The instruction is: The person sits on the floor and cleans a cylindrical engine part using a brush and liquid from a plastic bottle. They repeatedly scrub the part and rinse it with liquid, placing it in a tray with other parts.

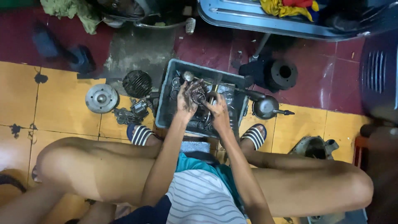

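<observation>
Both hands work over a grey plastic tray (166, 99) that holds oily metal engine parts. My left hand (187, 97) is greasy and grips a round ring-shaped metal part (198, 96), holding it above the tray. My right hand (217, 108) reaches in beside it and touches the same part from the right, fingers curled on it. A shiny round knob (188, 76) shows just beyond the left hand's fingers.
A finned black cylinder (137, 83), a round metal disc (101, 98) and small parts (132, 112) lie left of the tray. An oil can (266, 107) and a black hub (282, 74) sit to the right. A scooter body (265, 18) stands behind. My knees flank the tray.
</observation>
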